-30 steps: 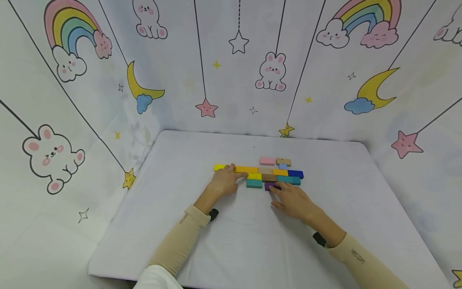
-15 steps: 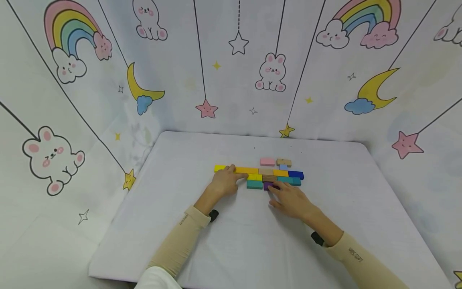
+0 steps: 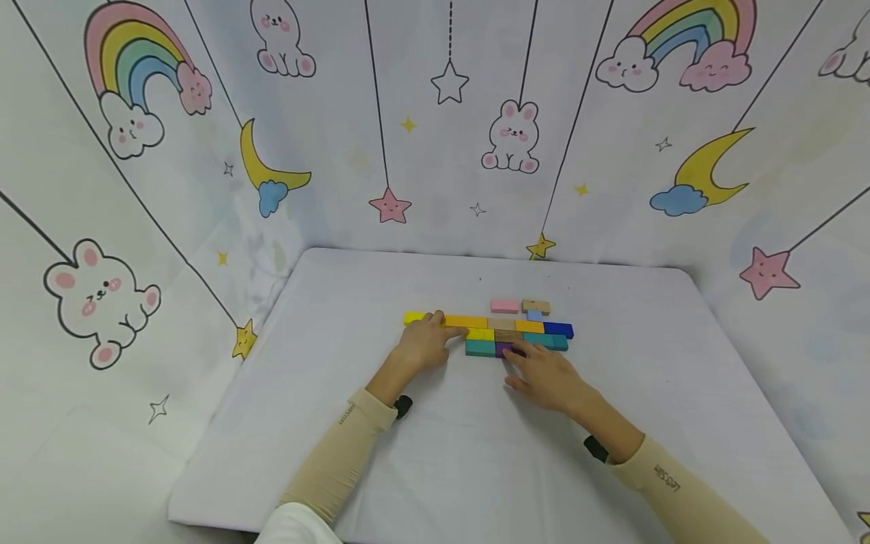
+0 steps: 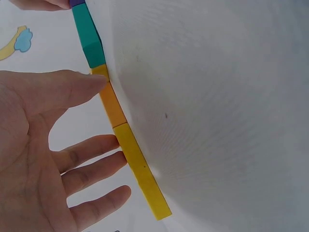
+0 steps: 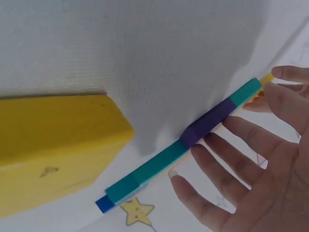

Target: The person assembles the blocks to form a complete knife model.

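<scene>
In the head view, my left hand [image 3: 424, 341] rests at the left of the block layout. Its fingers reach the long yellow block [image 4: 142, 169], and its thumb touches the left end of a shorter yellow block [image 3: 480, 334]. My right hand [image 3: 549, 375] lies with outstretched fingers on the purple block [image 5: 210, 121]. That block sits against the right end of a teal block [image 3: 479, 348] and partly under my fingertips in the head view. Behind it lies a brown wooden block [image 3: 507, 335]; more teal blocks [image 3: 545, 341] extend to the right.
Orange blocks [image 3: 466, 322], a tan block and a dark blue block [image 3: 559, 330] form the row behind. Farther back lie a pink block [image 3: 504, 306], a wooden block [image 3: 536, 307] and a small light blue one [image 3: 534, 316]. A yellow block [image 5: 58, 150] looms close to the right wrist camera.
My right hand has slid the purple block slightly left, closing the gap to the teal block. My left hand stays in place.
</scene>
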